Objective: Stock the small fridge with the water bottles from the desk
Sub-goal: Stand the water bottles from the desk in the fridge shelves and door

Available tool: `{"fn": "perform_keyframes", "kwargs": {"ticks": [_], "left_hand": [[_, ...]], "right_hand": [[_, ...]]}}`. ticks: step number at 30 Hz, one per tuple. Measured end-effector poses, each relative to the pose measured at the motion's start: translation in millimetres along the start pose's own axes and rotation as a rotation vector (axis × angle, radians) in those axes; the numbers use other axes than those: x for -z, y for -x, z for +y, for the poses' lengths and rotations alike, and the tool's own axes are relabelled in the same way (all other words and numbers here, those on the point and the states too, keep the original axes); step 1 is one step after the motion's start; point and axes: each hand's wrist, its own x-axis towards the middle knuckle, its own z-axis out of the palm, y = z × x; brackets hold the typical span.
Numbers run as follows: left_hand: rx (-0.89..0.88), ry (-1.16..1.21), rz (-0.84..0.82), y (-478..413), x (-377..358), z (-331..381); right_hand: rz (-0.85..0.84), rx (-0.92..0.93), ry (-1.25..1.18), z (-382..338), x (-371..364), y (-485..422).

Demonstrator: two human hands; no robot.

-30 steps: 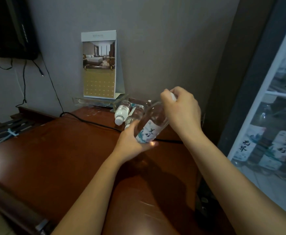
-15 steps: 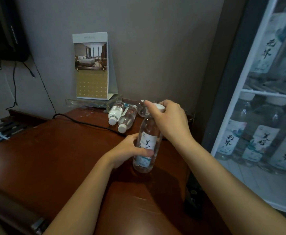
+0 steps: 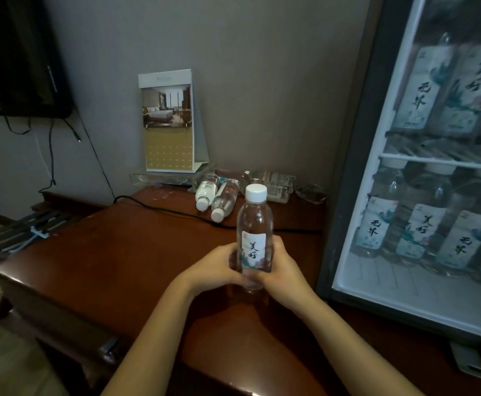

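Observation:
A clear water bottle (image 3: 254,224) with a white cap and a white label stands upright on the brown desk (image 3: 113,252). My left hand (image 3: 213,267) and my right hand (image 3: 283,270) both grip its lower half from either side. Two more bottles (image 3: 216,195) lie on their sides at the back of the desk, caps toward me. At the right stands the small fridge (image 3: 348,195), its inside in view, with several labelled bottles (image 3: 422,230) upright on the lower level and more above the wire shelf (image 3: 439,161).
A desk calendar (image 3: 169,121) stands against the wall on a clear tray. Crumpled plastic wrap with more bottles (image 3: 276,181) lies behind the held bottle. A black cable (image 3: 159,208) runs across the back of the desk. A dark screen (image 3: 16,55) hangs upper left.
The bottle went from tilted in the air to upright on the desk. My right hand left the cap and now holds the lower body beside my left hand. The view swung toward the fridge.

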Motion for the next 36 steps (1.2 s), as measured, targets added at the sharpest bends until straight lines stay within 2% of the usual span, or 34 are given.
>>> {"fn": "perform_keyframes", "kwargs": {"ticks": [5,10,18,27,36], "left_hand": [[-0.105,0.02,0.07,28.6,-21.5,4.4],[-0.095,0.023,0.067,56.6,-44.4,6.1],[-0.134,-0.047,-0.08,83.9,-104.5,40.5],[-0.307,-0.172,-0.246,71.8,-215.2,103.0],[-0.513,-0.13,-0.409,70.6,-355.8,158.5]], "right_hand": [[0.026,0.017,-0.02,-0.7,-3.0,27.8],[0.033,0.035,-0.026,-3.8,3.8,64.3],[0.157,0.062,-0.064,-2.8,39.7,145.6],[0.447,0.17,-0.026,-14.9,127.0,254.6],[0.794,0.166,0.098,-24.8,207.0,371.2]]}}
